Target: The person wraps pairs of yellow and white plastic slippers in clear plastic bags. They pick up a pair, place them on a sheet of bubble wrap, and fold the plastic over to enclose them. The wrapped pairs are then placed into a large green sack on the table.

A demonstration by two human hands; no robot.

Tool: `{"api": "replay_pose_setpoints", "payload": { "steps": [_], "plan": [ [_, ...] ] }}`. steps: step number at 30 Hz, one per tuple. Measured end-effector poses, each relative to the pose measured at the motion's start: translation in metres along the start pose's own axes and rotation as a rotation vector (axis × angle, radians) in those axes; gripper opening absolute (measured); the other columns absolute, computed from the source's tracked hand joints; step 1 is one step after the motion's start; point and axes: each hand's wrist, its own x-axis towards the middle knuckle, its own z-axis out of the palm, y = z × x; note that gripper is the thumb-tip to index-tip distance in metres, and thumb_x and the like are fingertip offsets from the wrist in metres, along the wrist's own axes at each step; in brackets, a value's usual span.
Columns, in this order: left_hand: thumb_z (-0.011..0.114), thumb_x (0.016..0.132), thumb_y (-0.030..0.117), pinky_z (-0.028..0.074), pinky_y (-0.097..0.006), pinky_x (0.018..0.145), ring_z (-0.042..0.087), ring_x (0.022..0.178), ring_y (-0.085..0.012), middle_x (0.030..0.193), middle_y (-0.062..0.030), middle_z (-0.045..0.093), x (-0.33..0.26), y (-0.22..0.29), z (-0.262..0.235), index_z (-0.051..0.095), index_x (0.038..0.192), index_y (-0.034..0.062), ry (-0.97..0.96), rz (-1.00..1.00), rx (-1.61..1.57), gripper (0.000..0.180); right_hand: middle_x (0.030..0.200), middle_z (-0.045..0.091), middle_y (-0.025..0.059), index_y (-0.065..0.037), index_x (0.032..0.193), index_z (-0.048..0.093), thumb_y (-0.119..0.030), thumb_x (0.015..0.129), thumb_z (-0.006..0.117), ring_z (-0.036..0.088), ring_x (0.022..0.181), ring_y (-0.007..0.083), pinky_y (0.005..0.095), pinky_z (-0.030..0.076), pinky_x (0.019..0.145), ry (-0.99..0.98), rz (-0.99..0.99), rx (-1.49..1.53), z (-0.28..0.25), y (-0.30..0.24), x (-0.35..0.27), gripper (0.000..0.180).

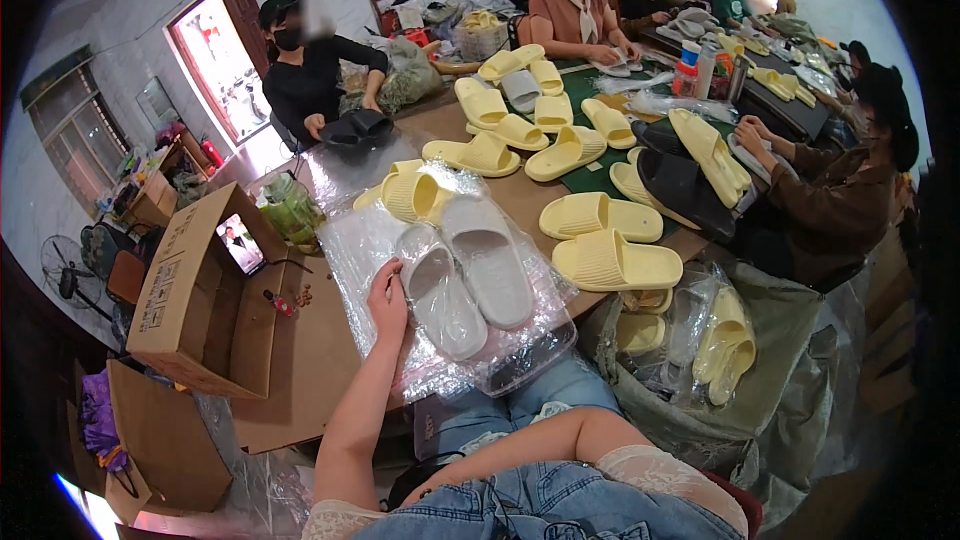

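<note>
Nearest the camera are the person's own knees in blue jeans (540,505), with the right forearm lying across them toward the lower right. The right hand (700,485) is covered by a white lace sleeve, so whether its fingers are curled or loose cannot be told.

In the head view, the left arm rises from the lower edge to the left hand (387,302), which rests on a stack of clear plastic bags (400,360) at the table's near edge. Its fingers (393,278) are bent and pressed against the left rim of a grey slipper (440,300); they touch it, but a full grasp is not plain. Just right of the fingers lies the second grey slipper (488,260), the pair side by side on the plastic, toes pointing away from the person.

Beyond the fingers, a yellow slipper (412,195) lies partly under crinkled plastic. Farther right of them, two pale yellow slippers (615,262) lie on the brown table (300,350), with many more scattered past them. Left of the fingers stands an open cardboard box (195,300) with a phone (240,243) propped on it and a green jar (290,208) behind. Right and below, a sack (790,380) holds bagged yellow slippers (725,340). Other people sit around the far side.
</note>
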Motion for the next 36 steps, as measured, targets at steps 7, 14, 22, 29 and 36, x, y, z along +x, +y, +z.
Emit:
{"api": "replay_pose_setpoints", "payload": {
  "steps": [7,14,22,29,36],
  "plan": [
    [0.051,0.094,0.002,0.045,-0.033,0.101,0.061,0.117,-0.0242,0.123,-0.0142,0.066,0.0010,0.0021,0.0043,0.067,0.114,0.0015,0.004,-0.015,-0.013,0.025,0.130,0.052,0.0190,0.005,0.127,0.047,-0.019,0.098,0.056,0.051,0.113,0.0275,0.0388,0.041,0.098,0.004,0.008,-0.002,-0.0009,0.0027,-0.0007,0.039],
    [0.053,0.094,0.001,0.046,-0.033,0.099,0.062,0.114,-0.0230,0.120,-0.0131,0.068,-0.0006,-0.0015,0.0024,0.068,0.111,0.0012,0.040,0.010,0.006,0.023,0.133,0.051,0.0171,0.005,0.130,0.046,-0.019,0.099,0.056,0.051,0.115,0.0258,0.0380,0.040,0.099,-0.013,0.009,0.011,0.0006,0.0055,-0.0008,0.041],
    [0.052,0.094,0.001,0.047,-0.033,0.099,0.063,0.113,-0.0240,0.121,-0.0133,0.068,-0.0002,-0.0001,0.0040,0.068,0.110,0.0014,0.031,0.013,0.004,0.023,0.136,0.050,0.0149,0.004,0.134,0.045,-0.019,0.099,0.056,0.050,0.117,0.0239,0.0372,0.040,0.101,-0.021,0.003,0.029,0.0004,0.0080,-0.0002,0.043],
    [0.052,0.094,0.002,0.046,-0.034,0.100,0.063,0.114,-0.0251,0.121,-0.0140,0.067,0.0004,-0.0035,0.0020,0.068,0.111,0.0014,0.032,0.032,0.022,0.023,0.139,0.050,0.0129,0.003,0.137,0.044,-0.019,0.100,0.056,0.050,0.119,0.0223,0.0364,0.040,0.103,-0.032,0.001,0.043,-0.0003,0.0093,-0.0012,0.045],
    [0.052,0.094,0.003,0.046,-0.034,0.101,0.062,0.116,-0.0254,0.122,-0.0138,0.067,0.0019,-0.0059,0.0014,0.068,0.113,0.0021,0.019,0.022,0.038,0.024,0.141,0.049,0.0110,0.002,0.140,0.043,-0.020,0.100,0.056,0.050,0.121,0.0207,0.0357,0.039,0.105,-0.039,0.003,0.046,-0.0015,0.0101,0.0007,0.047]
  ]
}}
